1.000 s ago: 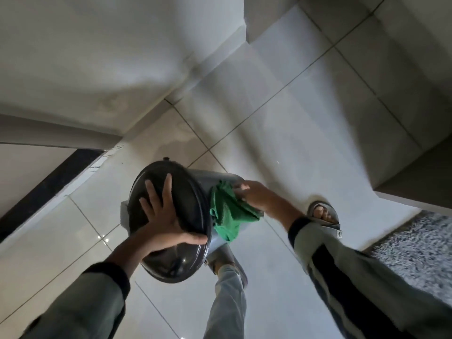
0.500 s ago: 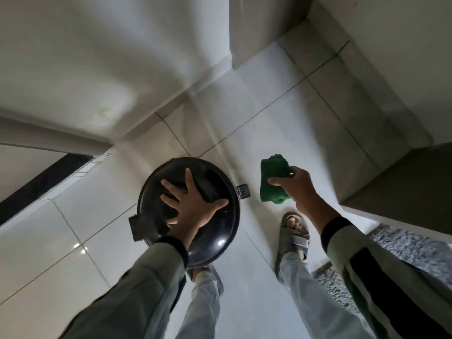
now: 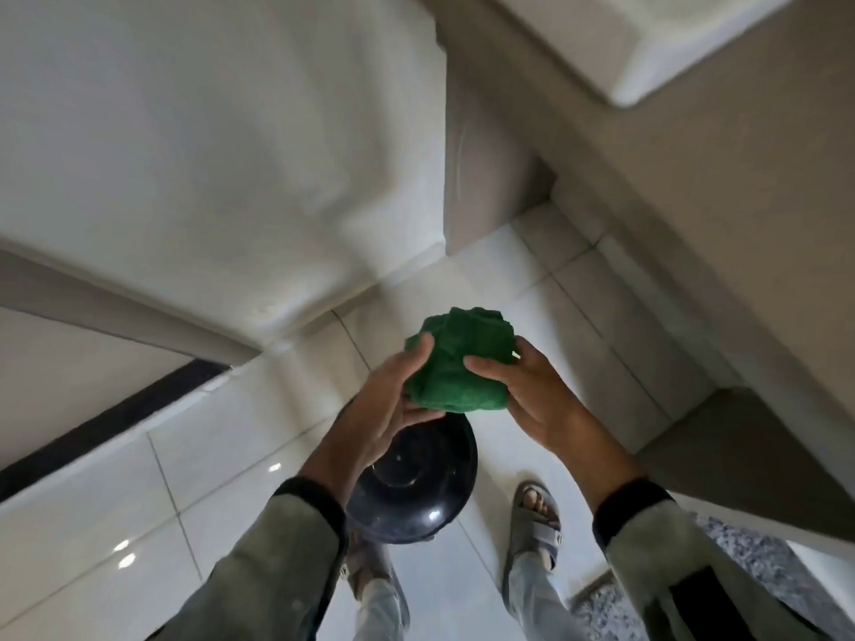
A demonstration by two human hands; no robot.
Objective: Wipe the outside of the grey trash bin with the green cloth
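The green cloth (image 3: 458, 363) is bunched into a ball and held up in front of me between both hands. My left hand (image 3: 388, 409) grips its left side with the thumb under it. My right hand (image 3: 532, 395) grips its right side. Below my hands, the trash bin (image 3: 416, 488) stands upright on the floor. I see only its dark, glossy round lid from above; my left wrist hides part of it and the grey sides are out of sight. Neither hand touches the bin.
Glossy white floor tiles (image 3: 115, 501) surround the bin. White walls and a beige column (image 3: 486, 178) close off the corner ahead. My sandalled right foot (image 3: 536, 520) stands right of the bin, by a speckled grey mat (image 3: 749, 571).
My left hand has lifted off the bin lid and joined my right hand on the cloth, which has risen and moved left over the bin. The view has tilted up.
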